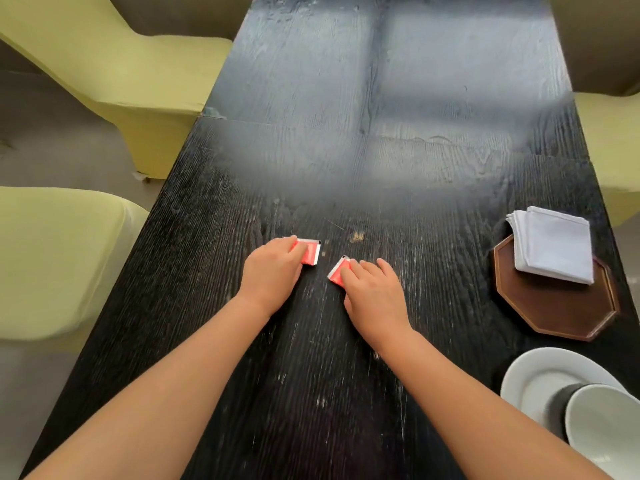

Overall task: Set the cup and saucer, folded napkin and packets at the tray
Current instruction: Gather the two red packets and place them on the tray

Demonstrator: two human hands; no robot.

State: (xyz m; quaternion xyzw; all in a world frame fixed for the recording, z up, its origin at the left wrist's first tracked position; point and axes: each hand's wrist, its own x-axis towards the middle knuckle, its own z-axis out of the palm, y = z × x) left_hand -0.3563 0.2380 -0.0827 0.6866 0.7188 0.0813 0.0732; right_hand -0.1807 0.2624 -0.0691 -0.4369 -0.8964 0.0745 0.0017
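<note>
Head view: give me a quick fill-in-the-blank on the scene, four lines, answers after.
1. Each hand rests on one ____ packet.
2. The folded napkin lies partly on the ____ tray.
3. The saucer sits on the table ____ the tray, on the person's side.
4. The left hand and right hand lie ____ the tray.

Answers: red; brown; outside; left of
</note>
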